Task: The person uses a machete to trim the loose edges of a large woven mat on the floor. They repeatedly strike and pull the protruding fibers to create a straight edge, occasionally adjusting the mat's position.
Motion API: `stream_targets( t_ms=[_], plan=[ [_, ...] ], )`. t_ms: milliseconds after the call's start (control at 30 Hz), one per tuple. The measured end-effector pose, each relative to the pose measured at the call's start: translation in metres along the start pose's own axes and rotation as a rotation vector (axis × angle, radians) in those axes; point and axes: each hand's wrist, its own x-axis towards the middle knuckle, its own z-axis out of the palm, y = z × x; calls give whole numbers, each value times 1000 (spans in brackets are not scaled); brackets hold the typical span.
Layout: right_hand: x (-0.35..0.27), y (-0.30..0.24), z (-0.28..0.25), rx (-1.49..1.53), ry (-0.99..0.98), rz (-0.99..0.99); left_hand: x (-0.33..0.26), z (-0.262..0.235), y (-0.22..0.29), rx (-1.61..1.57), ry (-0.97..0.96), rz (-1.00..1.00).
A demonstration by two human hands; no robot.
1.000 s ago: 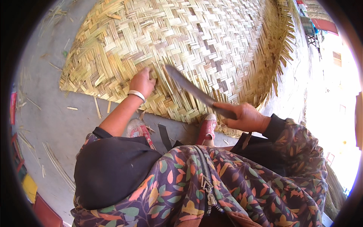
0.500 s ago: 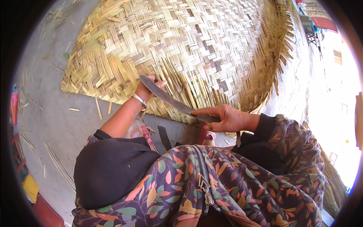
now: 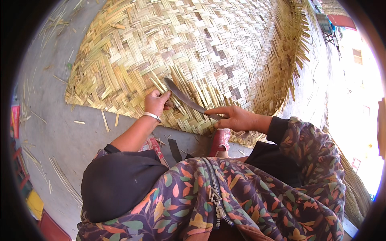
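Note:
A large woven bamboo mat (image 3: pixel 193 48) fills the space before me, with loose strip ends (image 3: pixel 205 94) standing up near its close edge. My right hand (image 3: pixel 237 118) grips a long curved knife (image 3: pixel 187 99), its index finger stretched along the blade. The blade points up and to the left, over the strip ends. With a white bracelet at the wrist, my left hand (image 3: pixel 157 102) is closed at the mat's near edge, thumb and fingers pinching a bamboo strip (image 3: pixel 159 83) beside the knife tip. The fingertips of the left hand are partly hidden.
Cut bamboo scraps (image 3: pixel 60 20) litter the grey floor (image 3: pixel 52 120) to the left. Below the mat's near edge show my red shoes (image 3: pixel 220 140). The mat's right side curls upward with a ragged fringe (image 3: pixel 299 48). A yellow thing (image 3: pixel 35 204) lies at the lower left.
The knife tip has moved right, away from my left hand, and the blade now lies over the strip ends. My left hand has shifted slightly down and pinches a strip.

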Motion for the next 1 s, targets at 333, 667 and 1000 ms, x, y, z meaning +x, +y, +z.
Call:
stream_targets(
  t_ms=[333,667,1000],
  plan=[
    [16,-4,4,-326,117,-3,2,6,6,-210,-58,-68],
    [75,23,50,-487,403,-123,5,6,21,-166,-77,-217],
    [78,13,28,-530,227,-32,-18,22,22,-135,-85,-523]
  ],
)
